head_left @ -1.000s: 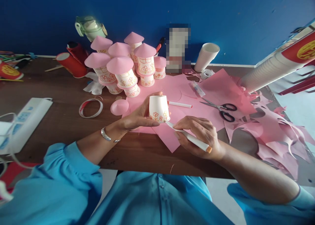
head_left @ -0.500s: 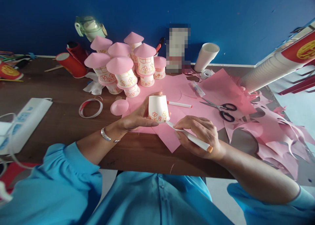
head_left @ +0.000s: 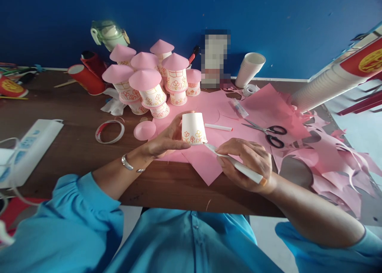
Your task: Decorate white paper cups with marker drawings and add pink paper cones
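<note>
An upside-down white paper cup [head_left: 192,123] is held in my left hand [head_left: 167,139], thumb along its rim and fingers behind it. Red and yellow-orange flowers are drawn in a band near the rim. My right hand [head_left: 247,161] is closed round a white marker [head_left: 244,171] with an orange end, its tip at the cup's lower right rim; whether it touches, I cannot tell. Behind the cup, a second white marker [head_left: 219,127] with a red end lies on pink paper [head_left: 205,167]. Beyond my left hand stand several decorated cup towers [head_left: 152,94] with pink cone roofs.
To the right are scissors [head_left: 265,133], a glue tube [head_left: 239,108] and pink paper scraps [head_left: 334,165]. Stacked white cups [head_left: 250,70] stand at the back. On the left lie a tape roll [head_left: 110,131], a pink cone [head_left: 145,130] and a white power strip [head_left: 30,149].
The cup has moved slightly up and right in my left hand, turning a little. My right hand with the marker has shifted a little to the right.
</note>
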A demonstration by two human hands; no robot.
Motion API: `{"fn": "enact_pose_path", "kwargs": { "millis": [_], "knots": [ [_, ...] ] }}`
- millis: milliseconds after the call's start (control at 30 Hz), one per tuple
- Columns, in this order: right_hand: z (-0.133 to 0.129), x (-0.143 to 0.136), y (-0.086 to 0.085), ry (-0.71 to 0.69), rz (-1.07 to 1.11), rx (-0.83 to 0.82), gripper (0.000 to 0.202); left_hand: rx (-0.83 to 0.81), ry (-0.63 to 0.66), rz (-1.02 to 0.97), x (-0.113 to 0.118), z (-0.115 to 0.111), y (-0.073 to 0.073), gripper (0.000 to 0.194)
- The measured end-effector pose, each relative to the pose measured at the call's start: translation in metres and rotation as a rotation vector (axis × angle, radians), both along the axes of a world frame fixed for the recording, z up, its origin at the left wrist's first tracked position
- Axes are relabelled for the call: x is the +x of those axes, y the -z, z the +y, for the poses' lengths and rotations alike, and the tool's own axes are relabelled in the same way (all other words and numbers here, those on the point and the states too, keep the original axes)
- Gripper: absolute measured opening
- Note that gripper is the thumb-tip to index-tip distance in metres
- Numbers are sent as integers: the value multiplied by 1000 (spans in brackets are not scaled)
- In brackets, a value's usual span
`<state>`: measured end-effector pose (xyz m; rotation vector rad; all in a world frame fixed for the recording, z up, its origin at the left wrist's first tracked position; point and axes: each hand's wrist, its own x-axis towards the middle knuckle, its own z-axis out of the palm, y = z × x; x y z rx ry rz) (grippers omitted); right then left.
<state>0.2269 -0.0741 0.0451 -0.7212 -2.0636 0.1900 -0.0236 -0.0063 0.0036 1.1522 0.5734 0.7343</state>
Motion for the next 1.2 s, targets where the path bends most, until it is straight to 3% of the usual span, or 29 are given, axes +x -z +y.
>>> {"fn": "enact_pose_path", "kwargs": {
  "millis": [367, 667, 967, 1200],
  "knots": [
    [1, -2, 7, -8, 21, -12, 22, 30, 42, -36, -1, 1, 5, 91],
    [0, 0, 0, -10, 10, -23, 14, 29, 50, -22, 0, 1, 2, 89],
    [1, -1, 4, 1, -3, -21, 15, 40, 79, -51, -2, 2, 7, 91],
    [1, 3, 2, -17, 63, -16, 19, 10, 29, -48, -1, 1, 2, 89]
  ]
}}
